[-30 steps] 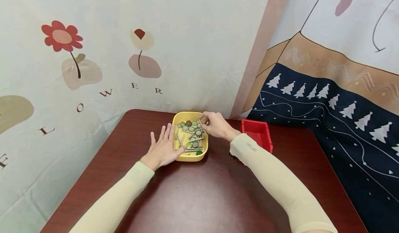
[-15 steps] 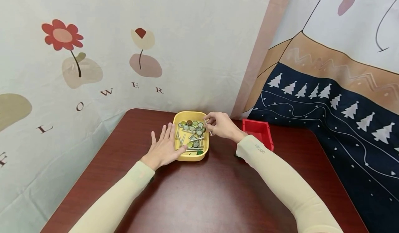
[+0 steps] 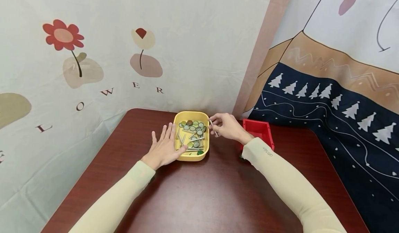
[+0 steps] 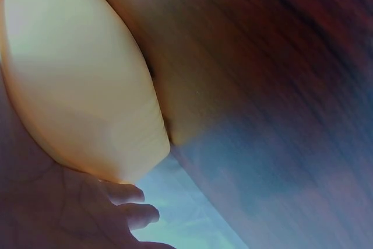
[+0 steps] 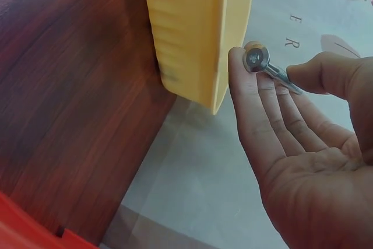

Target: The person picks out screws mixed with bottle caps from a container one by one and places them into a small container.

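A silver bolt [image 5: 256, 59] with a broad round head and a recess in it is pinched between the thumb and fingers of my right hand [image 3: 228, 126]. In the head view that hand is just right of the yellow tray [image 3: 191, 158], outside its rim. My left hand [image 3: 162, 149] rests along the tray's left side, fingers straight and spread, with the thumb over the near left corner. Inside the tray lie several bottle caps [image 3: 199, 132] and several long bolts [image 3: 182, 139]. The left wrist view mostly shows the tray's wall [image 4: 87, 74] and part of the left hand.
A red open bin [image 3: 265, 132] stands on the dark wooden table [image 3: 199, 195], right of the tray and partly behind my right wrist. A printed wall cloth [image 3: 199, 60] hangs at the table's back edge, and a navy cloth [image 3: 343, 150] is along the right side.
My right hand has moved right, from over the tray's right side to outside its rim, bringing the bolt along. The left hand and the tray have stayed in place.
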A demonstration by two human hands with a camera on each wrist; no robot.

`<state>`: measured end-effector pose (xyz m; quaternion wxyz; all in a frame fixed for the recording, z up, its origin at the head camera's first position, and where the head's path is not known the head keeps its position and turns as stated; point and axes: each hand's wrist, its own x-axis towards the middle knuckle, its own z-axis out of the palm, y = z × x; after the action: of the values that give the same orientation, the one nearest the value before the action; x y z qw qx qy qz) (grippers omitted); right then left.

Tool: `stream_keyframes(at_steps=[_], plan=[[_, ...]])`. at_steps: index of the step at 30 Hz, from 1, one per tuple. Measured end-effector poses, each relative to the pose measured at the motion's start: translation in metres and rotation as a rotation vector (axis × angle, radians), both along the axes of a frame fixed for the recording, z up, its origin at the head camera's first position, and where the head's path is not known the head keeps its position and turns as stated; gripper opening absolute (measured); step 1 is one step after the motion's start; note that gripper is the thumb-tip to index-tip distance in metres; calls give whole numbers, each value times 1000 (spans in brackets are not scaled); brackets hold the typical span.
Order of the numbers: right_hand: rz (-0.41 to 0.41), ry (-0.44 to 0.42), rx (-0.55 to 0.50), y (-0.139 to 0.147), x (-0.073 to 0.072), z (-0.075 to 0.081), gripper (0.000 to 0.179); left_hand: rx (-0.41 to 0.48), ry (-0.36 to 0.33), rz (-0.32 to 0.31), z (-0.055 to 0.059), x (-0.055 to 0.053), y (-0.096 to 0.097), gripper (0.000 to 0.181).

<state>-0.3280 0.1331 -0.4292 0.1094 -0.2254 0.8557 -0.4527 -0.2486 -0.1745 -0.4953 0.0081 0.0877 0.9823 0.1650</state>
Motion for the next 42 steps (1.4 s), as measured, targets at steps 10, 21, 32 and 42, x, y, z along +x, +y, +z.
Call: stream_keyframes(at_steps=[10,21,32,42], plan=[[-27,-40,-42,19,4,2,33,5,5,-1,0,0,0,115],[-95,-76,-96,52,6,6,36,1,10,-7,0,0,1,115],[-148,-156,-102,88,8,11,42,-6,16,-4,1,2,-1,115],[-237,-194,-53,113,10,16,47,14,11,0,2,4,-1,116]])
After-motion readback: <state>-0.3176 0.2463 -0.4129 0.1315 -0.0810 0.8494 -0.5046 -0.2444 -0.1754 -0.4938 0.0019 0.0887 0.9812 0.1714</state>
